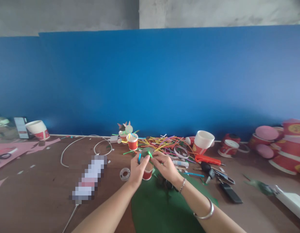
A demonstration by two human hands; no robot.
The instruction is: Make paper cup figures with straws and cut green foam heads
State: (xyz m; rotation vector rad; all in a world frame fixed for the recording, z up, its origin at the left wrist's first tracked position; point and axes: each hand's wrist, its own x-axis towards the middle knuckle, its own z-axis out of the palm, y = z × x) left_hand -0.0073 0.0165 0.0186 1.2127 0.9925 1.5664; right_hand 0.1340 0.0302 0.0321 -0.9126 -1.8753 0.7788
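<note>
In front of me my left hand is closed around the side of a small red and white paper cup. A round green paper disc shows at the top of the cup, just above my fingertips. A short bright green strip sits between my left thumb and the fingers of my right hand, which are pinched on it. Against my left fingers is a blue strip. Fingers partly hide the cup's rim.
Green paper lies beneath my hands. Behind are colored strips, a decorated cup and a larger cup. At right lie a red-orange tool, keys and a white-handled tool. Tape and a blurred phone are left.
</note>
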